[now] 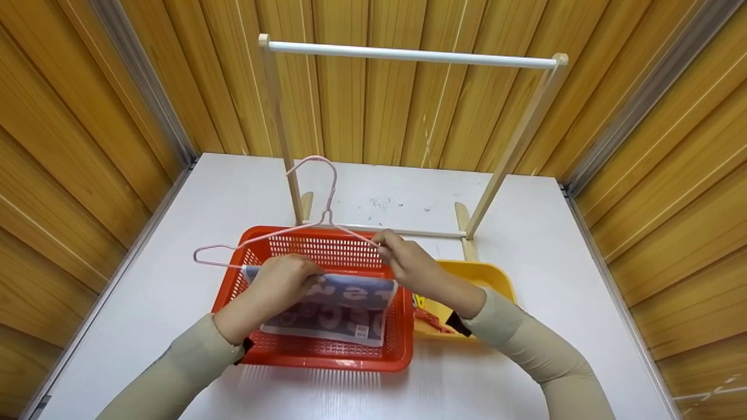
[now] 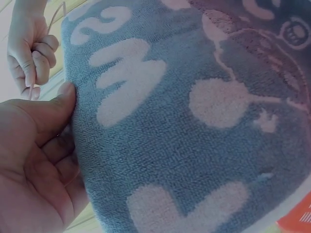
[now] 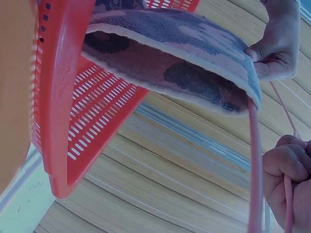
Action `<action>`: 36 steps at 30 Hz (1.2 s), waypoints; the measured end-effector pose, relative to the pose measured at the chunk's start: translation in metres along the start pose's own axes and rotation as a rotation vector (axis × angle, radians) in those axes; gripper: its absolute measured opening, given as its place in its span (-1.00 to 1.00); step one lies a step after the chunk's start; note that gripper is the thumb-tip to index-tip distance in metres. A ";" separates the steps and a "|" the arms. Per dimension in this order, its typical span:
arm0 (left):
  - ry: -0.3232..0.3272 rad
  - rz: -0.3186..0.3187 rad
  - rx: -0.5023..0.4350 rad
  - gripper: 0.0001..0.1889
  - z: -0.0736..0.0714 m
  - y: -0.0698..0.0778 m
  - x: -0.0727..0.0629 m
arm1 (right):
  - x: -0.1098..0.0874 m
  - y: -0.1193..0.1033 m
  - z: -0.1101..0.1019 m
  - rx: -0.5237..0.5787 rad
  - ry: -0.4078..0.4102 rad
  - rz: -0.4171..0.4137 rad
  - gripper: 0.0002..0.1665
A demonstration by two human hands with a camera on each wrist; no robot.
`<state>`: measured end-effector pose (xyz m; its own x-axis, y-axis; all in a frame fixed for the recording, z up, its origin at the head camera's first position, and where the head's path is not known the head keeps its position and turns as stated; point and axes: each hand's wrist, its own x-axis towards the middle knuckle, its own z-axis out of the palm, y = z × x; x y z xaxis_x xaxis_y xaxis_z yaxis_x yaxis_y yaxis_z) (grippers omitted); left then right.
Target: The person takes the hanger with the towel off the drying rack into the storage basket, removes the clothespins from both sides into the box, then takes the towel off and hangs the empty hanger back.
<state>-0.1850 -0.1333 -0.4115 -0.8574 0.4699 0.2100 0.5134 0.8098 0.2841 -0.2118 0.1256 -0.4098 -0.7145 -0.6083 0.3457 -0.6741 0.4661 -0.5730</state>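
Note:
A pink clothes hanger (image 1: 280,232) is held over the red basket, its hook pointing away. My right hand (image 1: 411,262) grips the sloping arm of the hanger on its right side. Draped over the hanger's bottom bar is a blue-grey towel (image 1: 350,300) with pale letters and figures. In the right wrist view the towel (image 3: 175,73) hangs folded, with the bar running out of the fold. With thumb and fingers my left hand (image 1: 280,283) pinches the towel's upper edge. The left wrist view shows that thumb (image 2: 60,99) on the terry cloth.
Beneath the towel stands the red perforated basket (image 1: 327,363). A yellow tray (image 1: 487,269) with red clothespins (image 1: 429,319) sits to its right, partly behind my right forearm. Behind them rises a wooden rack with a white top bar (image 1: 408,54). Wood-slat walls surround the white table (image 1: 525,210).

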 end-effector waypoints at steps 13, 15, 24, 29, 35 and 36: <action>0.057 0.047 0.054 -0.86 -0.009 0.007 0.001 | -0.009 0.009 0.013 0.054 0.021 0.008 -0.84; 0.065 0.048 0.052 -0.86 -0.012 0.008 0.001 | -0.011 0.010 0.015 0.067 0.015 0.021 -0.87; 0.170 0.113 0.090 -0.81 -0.028 0.017 -0.002 | -0.017 0.016 0.020 0.125 0.002 0.066 -0.78; 0.262 0.177 0.080 -0.74 -0.042 0.023 -0.002 | -0.019 0.020 0.024 0.145 -0.004 0.108 -0.86; 0.418 0.334 0.119 -0.73 -0.063 0.029 0.001 | -0.023 0.026 0.030 0.146 -0.018 0.137 -0.82; 0.438 0.352 0.125 -0.73 -0.066 0.031 0.001 | -0.024 0.028 0.031 0.149 -0.023 0.140 -0.81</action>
<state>-0.1678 -0.1310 -0.3404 -0.5269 0.5503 0.6477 0.7340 0.6789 0.0203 -0.2076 0.1331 -0.4567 -0.7937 -0.5594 0.2388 -0.5319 0.4479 -0.7186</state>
